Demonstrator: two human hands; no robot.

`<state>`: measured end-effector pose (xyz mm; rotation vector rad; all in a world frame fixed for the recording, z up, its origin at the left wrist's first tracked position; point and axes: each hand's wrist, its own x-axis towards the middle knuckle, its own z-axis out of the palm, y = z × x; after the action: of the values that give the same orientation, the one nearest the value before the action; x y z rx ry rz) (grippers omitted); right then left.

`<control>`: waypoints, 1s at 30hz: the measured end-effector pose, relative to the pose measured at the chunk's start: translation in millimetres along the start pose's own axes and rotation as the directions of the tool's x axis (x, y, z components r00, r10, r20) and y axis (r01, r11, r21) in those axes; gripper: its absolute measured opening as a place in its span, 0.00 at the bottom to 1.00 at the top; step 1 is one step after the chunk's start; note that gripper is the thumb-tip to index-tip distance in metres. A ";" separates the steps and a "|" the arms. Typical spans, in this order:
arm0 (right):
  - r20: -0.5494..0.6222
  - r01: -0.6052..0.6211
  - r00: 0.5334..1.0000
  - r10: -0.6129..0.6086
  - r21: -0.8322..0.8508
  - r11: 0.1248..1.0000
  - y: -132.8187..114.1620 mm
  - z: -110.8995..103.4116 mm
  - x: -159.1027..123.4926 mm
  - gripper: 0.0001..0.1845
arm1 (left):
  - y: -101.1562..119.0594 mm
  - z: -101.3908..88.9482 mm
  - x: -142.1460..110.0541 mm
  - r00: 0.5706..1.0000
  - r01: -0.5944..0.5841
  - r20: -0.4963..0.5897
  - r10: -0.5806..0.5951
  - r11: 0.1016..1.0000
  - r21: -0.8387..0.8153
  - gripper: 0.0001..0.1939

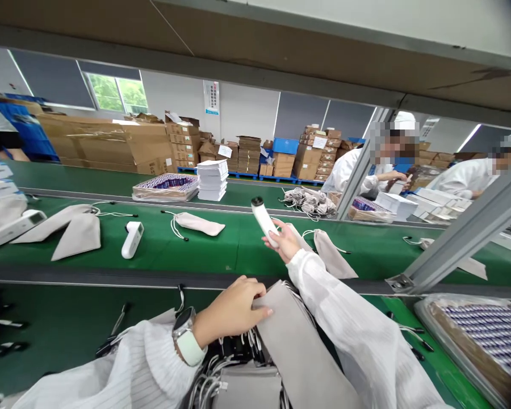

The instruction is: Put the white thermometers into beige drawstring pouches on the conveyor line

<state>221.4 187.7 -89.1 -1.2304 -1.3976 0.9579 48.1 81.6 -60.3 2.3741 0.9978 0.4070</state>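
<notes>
My right hand point(286, 241) is raised over the green conveyor belt point(221, 244) and grips a white handheld device point(264, 221) with a dark tip, held tilted. My left hand point(232, 309) rests with curled fingers on the top of a stack of grey drawstring pouches point(289, 341) near the front edge. A watch sits on that wrist. Cords and more pouches lie beneath the stack.
On the belt lie another white device point(132, 239), grey pouches point(198, 223) and a further pouch point(330, 253). A tray point(166, 187) and stacked white boxes point(212, 179) stand behind. A metal frame post point(464, 233) slants at right. Two people in white work beyond it. A tray point(485, 335) sits front right.
</notes>
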 end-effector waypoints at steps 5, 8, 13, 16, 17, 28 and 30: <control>0.188 0.020 0.972 -0.138 0.521 0.853 -64.3 -0.8 -29.3 0.46 | 15.8 -17.0 -6.1 0.997 -0.068 -0.037 0.066 0.995 -0.066 0.09; 0.324 -0.034 0.932 -0.166 0.531 0.847 -89.4 6.4 -48.8 0.47 | 21.6 -23.2 -6.7 0.994 -0.044 -0.103 0.027 0.985 -0.168 0.09; 0.310 0.009 0.918 -0.246 0.605 0.796 -99.5 9.3 -60.4 0.49 | 14.2 -32.0 -3.5 0.974 -0.003 -0.216 -0.065 0.954 -0.300 0.10; 0.318 -0.022 0.927 -0.197 0.571 0.820 -99.4 3.4 -58.7 0.54 | 12.0 -38.8 -3.9 0.949 -0.032 -0.305 -0.077 0.941 -0.336 0.11; 0.325 -0.032 0.929 -0.179 0.550 0.834 -99.4 2.0 -58.2 0.55 | 12.3 -40.9 -4.5 0.941 -0.047 -0.331 -0.071 0.940 -0.337 0.11; 0.363 0.070 0.913 -0.186 0.310 0.948 -92.9 11.0 -56.1 0.17 | 7.4 -45.0 -1.3 0.837 -0.176 -0.547 0.015 0.954 -0.243 0.06; 0.407 0.115 0.896 -0.176 0.169 0.979 -90.6 10.5 -55.2 0.16 | 6.5 -44.4 -1.2 0.836 -0.164 -0.548 0.006 0.957 -0.240 0.06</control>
<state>192.7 118.6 -13.0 -0.8258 -1.6968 1.2423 30.5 92.5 -20.5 2.0827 0.9848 1.2291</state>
